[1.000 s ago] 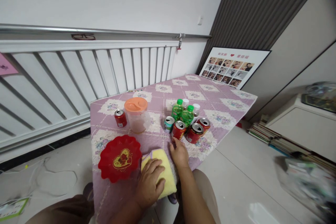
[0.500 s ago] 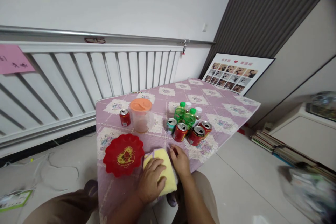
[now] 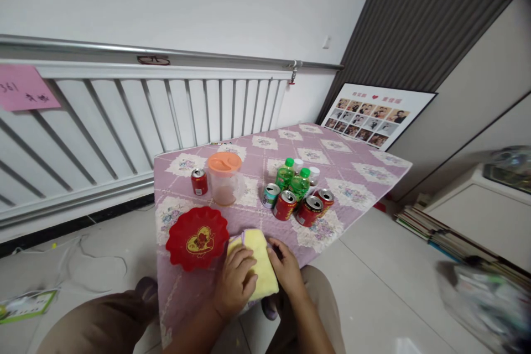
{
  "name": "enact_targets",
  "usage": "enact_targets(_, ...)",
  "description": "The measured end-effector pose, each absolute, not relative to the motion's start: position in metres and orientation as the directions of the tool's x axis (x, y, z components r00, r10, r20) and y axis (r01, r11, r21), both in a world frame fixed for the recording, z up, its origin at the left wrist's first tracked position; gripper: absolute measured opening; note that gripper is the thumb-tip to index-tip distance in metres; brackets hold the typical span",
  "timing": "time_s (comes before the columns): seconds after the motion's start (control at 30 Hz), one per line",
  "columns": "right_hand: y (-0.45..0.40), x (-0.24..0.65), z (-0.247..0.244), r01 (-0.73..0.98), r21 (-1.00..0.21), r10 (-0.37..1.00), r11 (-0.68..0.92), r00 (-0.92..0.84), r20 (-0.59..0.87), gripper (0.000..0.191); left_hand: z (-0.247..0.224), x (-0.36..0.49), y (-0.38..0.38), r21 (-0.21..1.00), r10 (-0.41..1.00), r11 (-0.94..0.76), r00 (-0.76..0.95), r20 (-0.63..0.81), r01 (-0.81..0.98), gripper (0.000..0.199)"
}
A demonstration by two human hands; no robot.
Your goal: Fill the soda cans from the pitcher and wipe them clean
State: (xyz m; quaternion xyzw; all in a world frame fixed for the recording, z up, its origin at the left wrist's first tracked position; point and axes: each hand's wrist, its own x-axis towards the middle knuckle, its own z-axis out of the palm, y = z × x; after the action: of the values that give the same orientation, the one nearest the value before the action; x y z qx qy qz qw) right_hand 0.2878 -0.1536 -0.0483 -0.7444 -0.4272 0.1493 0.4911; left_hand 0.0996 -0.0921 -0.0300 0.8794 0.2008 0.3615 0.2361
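Left hand [image 3: 234,282] loosely spread on folded yellow cloth [image 3: 264,265], right hand [image 3: 287,270] half-open, curved at its edge, apparently touching

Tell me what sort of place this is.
Probably a room in a home: there is a white wall radiator, a framed photo collage and a floral tablecloth.

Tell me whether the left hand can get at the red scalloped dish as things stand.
Probably yes: the left hand lies on the yellow cloth, close beside the red scalloped dish, and nothing seems to block the dish's near rim.
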Motion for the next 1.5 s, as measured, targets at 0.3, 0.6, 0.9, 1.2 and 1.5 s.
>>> enact_targets(0.3, -0.186, 0.260, -0.035, 0.635, -0.770, 0.848, -0.068, 0.443, 0.290, 0.047, -0.048, 0.058, -0.105, 0.686, 0.731, -0.663, 0.461, 0.504, 0.300, 0.026)
enact_targets(0.6, -0.195, 0.218, -0.017, 0.895, -0.424, 0.985, -0.143, 0.171, 0.028, 0.081, -0.054, 0.058, -0.106, 0.751, 0.764, -0.589, 0.509, 0.396, 0.298, 0.031)
enact_targets(0.9, -0.167, 0.212, -0.007, 0.886, -0.425, 0.899, -0.185, 0.327, 0.292, 0.034, -0.049, 0.058, -0.106, 0.751, 0.756, -0.590, 0.529, 0.385, 0.296, 0.035)
enact_targets(1.2, -0.148, 0.200, -0.002, 0.890, -0.303, 0.903, -0.342, 0.400, 0.155, 0.042, -0.060, 0.058, -0.106, 0.739, 0.770, -0.602, 0.465, 0.437, 0.302, 0.049)
enact_targets(1.5, -0.145, 0.209, -0.002, 0.877, -0.344, 0.914, -0.334, 0.391, 0.110, 0.040, -0.062, 0.060, -0.107, 0.703, 0.744, -0.639, 0.485, 0.460, 0.313, 0.046)
